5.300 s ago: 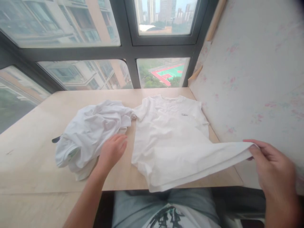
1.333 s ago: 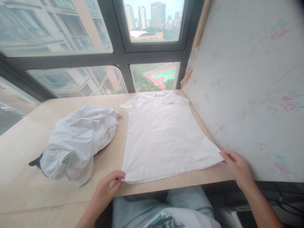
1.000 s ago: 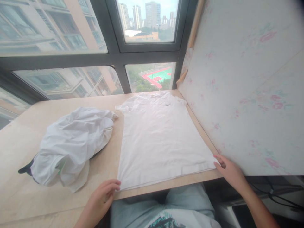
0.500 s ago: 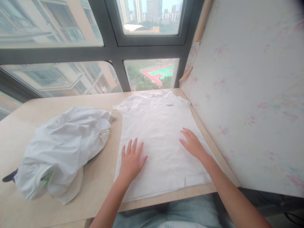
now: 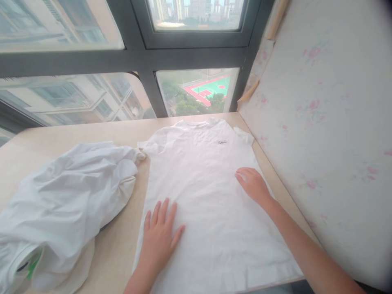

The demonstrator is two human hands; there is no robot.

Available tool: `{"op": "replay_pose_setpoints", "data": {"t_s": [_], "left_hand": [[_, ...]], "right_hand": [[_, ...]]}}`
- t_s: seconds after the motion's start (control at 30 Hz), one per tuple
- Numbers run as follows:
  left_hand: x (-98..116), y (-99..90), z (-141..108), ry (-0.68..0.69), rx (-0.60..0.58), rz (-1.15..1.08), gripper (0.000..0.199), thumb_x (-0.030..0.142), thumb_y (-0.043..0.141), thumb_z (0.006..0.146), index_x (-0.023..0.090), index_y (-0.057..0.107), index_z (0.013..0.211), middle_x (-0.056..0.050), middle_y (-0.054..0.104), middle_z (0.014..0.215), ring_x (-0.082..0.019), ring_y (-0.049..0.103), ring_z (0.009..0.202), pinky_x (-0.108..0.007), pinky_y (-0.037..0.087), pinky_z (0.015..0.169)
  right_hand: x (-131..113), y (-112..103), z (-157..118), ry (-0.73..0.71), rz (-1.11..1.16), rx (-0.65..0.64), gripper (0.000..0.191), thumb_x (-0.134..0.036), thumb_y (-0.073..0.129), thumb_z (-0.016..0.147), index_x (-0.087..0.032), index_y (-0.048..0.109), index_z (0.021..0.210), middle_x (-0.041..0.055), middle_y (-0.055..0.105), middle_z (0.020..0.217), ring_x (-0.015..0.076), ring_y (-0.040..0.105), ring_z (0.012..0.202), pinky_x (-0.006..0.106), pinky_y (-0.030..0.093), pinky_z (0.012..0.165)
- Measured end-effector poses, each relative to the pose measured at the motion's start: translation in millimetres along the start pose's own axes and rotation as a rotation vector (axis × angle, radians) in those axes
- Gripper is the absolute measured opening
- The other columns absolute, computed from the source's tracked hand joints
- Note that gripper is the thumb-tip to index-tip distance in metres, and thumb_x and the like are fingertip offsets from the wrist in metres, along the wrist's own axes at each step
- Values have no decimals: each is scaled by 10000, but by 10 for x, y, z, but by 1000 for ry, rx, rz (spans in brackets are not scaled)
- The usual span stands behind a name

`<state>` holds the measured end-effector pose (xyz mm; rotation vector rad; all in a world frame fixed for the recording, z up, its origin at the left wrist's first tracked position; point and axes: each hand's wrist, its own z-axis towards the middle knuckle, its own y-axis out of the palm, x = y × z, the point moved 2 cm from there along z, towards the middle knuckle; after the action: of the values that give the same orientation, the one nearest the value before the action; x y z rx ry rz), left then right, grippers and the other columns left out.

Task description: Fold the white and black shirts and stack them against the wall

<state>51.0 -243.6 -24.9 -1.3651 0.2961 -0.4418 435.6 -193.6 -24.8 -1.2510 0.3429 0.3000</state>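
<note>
A white short-sleeved T-shirt lies spread out on the pale tabletop, its neckline toward the window and a small dark print on the upper right chest. My left hand rests flat on the lower left part of the shirt, fingers spread and holding nothing. On the shirt's right side, below the print, my right hand has its fingers drawn together and the thumb close to the fingertips, closed at the cloth. A crumpled pile of white clothing sits left of the T-shirt, with a bit of green showing at one opening.
The pale wooden tabletop reaches back to a dark-framed window. A wall with floral paper stands close along the right side, its paper peeling near the window. Beyond the glass are buildings and a sports court.
My view has moved closer. My right hand's fingers have gone from spread to drawn together. My left hand is still flat on the shirt, nearer its left edge.
</note>
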Motion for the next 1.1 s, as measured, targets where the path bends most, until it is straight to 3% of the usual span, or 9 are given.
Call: {"op": "replay_pose_setpoints", "data": {"t_s": [0.1, 0.23, 0.4, 0.5, 0.63, 0.7, 0.8, 0.87, 1.1], "left_hand": [[-31, -51, 160, 18, 33, -36, 497, 454, 478, 952, 192, 553, 1368, -160, 472, 1500, -354, 389, 1411, -567, 283, 1150], [-50, -55, 390, 45, 51, -49, 523, 437, 470, 963, 194, 494, 1426, -150, 417, 1543, -347, 341, 1444, -554, 264, 1166], [-95, 79, 451, 19, 20, -2, 546, 416, 468, 967, 186, 460, 1462, -147, 365, 1576, -346, 324, 1451, -558, 247, 1170], [-107, 120, 421, 12, 27, 12, 541, 395, 474, 966, 183, 460, 1463, -136, 346, 1588, -328, 313, 1460, -540, 220, 1187], [-105, 112, 413, 20, 42, 10, 539, 389, 481, 960, 174, 470, 1455, -136, 347, 1588, -330, 320, 1456, -536, 215, 1188], [-106, 106, 418, 21, 47, 9, 540, 391, 481, 959, 174, 471, 1453, -135, 351, 1586, -331, 324, 1454, -533, 217, 1186], [-109, 111, 422, 20, 49, 6, 538, 394, 483, 957, 180, 473, 1451, -133, 366, 1578, -332, 331, 1450, -531, 216, 1185], [-111, 118, 423, 15, 49, 1, 536, 395, 485, 955, 182, 476, 1447, -134, 374, 1574, -333, 337, 1447, -531, 215, 1184], [-110, 115, 410, 11, 58, 2, 522, 389, 480, 957, 172, 490, 1433, -143, 382, 1567, -337, 353, 1437, -536, 241, 1169]], "right_hand": [[405, -141, 844, 97, 43, 141, 321, -348, 470, 944, -154, 703, 1045, 122, 707, 1119, 253, 629, 1070, 401, 453, 1008], [798, -201, 1946, 246, 17, 126, 334, -207, 522, 876, -72, 686, 1134, 140, 716, 1094, 232, 647, 1017, 374, 461, 963], [920, -19, 2604, 310, -91, -109, 378, -290, 615, 835, -120, 686, 1164, 123, 709, 1106, 234, 636, 1037, 330, 454, 925], [985, 84, 2723, 345, -183, -321, 271, -326, 690, 753, -166, 740, 967, 116, 718, 1055, 261, 647, 985, 324, 465, 868], [1066, 30, 2789, 336, -182, -376, 155, -205, 656, 736, -174, 745, 860, 90, 729, 993, 230, 653, 923, 280, 465, 809], [1090, -61, 2787, 345, -141, -249, 226, -198, 595, 785, -173, 734, 961, 82, 725, 1018, 210, 646, 918, 271, 464, 803], [1110, -197, 2712, 379, -41, 173, 327, -219, 471, 870, -139, 670, 1118, 112, 708, 1036, 203, 632, 900, 292, 470, 812], [1118, -209, 2624, 391, -23, 343, 354, -219, 420, 893, -127, 640, 1154, 127, 700, 1033, 213, 626, 911, 314, 468, 842], [1153, -14, 2334, 567, -111, 3, 391, -375, 569, 849, -105, 650, 1120, 189, 679, 1094, 292, 628, 957, 356, 470, 820]]}}
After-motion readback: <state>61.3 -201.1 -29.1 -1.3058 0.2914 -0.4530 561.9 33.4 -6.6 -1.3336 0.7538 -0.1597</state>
